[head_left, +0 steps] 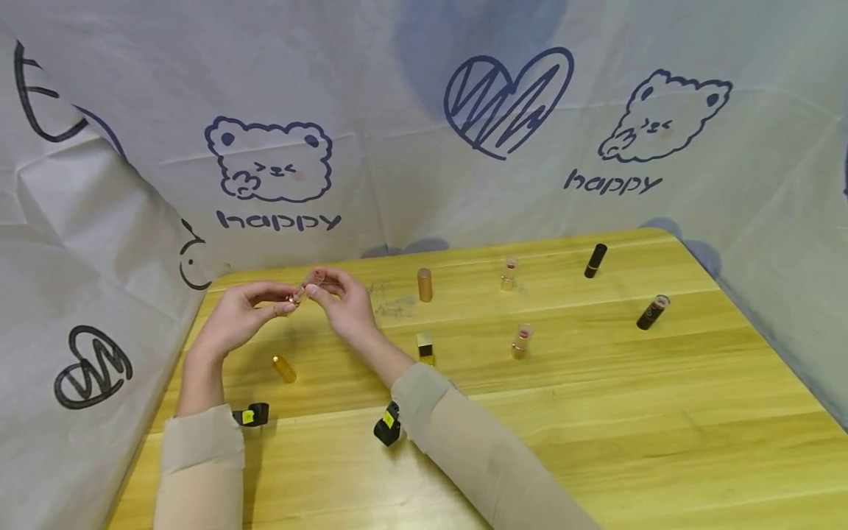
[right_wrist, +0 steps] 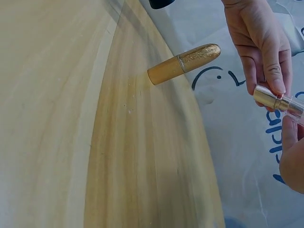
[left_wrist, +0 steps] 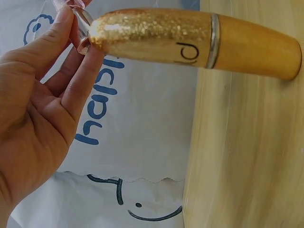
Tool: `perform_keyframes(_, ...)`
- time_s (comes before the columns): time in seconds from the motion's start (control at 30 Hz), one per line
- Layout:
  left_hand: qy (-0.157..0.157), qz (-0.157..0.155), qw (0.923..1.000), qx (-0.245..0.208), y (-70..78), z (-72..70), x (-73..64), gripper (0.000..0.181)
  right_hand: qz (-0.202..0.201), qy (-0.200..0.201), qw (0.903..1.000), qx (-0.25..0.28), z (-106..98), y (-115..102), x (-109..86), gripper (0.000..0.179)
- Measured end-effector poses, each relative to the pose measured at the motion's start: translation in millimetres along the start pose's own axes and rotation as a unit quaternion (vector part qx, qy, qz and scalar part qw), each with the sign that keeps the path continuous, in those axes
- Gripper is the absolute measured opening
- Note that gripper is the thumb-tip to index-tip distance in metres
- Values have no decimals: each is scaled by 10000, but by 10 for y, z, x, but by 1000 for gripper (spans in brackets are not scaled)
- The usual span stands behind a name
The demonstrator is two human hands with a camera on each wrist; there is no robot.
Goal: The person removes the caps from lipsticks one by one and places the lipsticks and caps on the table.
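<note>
Up over the left part of the table, my left hand [head_left: 232, 320] pinches the shiny gold base of a lipstick [right_wrist: 266, 97] between thumb and fingers. At the lipstick's other end, my right hand [head_left: 347, 308] grips its clear cap [head_left: 314, 277] between thumb and fingertips. The cap lines up with the base, and a reddish tint shows through it. Below the hands, a gold tube [head_left: 283, 369] stands upright on the table. In the left wrist view this gold tube [left_wrist: 156, 40] has a glittery rounded top and a plain lower half.
Right of my hands on the wooden table [head_left: 596, 412] stand a copper-gold tube [head_left: 425, 285], a gold-and-black piece [head_left: 425, 349], two clear-capped lipsticks [head_left: 509, 274], a black tube [head_left: 595, 260] and a dark clear-topped lipstick [head_left: 653, 312]. White printed cloth [head_left: 397, 184] hangs behind and at the left.
</note>
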State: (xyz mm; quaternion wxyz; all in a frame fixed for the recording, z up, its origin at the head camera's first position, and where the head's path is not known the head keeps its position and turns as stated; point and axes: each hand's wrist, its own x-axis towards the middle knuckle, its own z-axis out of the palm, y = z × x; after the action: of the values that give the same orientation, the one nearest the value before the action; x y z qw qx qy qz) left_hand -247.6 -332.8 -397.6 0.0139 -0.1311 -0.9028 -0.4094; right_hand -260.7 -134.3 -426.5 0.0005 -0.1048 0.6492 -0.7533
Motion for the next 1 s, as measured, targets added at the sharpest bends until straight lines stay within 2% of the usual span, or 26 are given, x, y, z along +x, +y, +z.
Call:
perform_keyframes(0.3,123,-139,9998,116,-44,8,12,30,-224,151,9996,-90,-3,-33,44,36)
perform_keyframes(0.5,241,-336,9990,142,-126,33,26,31,-297,336,9989,-154,-5,11,73,33)
perform_keyframes(0.67,435,-607,9971,138,-209,71,52,36,-156,488,9977,-433,-11,64,73,32)
perform_keyframes(0.83,416,-908,9949,-156,-262,116,83,37,32,584,9966,-579,-17,133,84,27)
perform_keyframes(1.0,273,-1047,9938,-252,-296,151,96,37,621,636,9924,-848,-18,206,94,24)
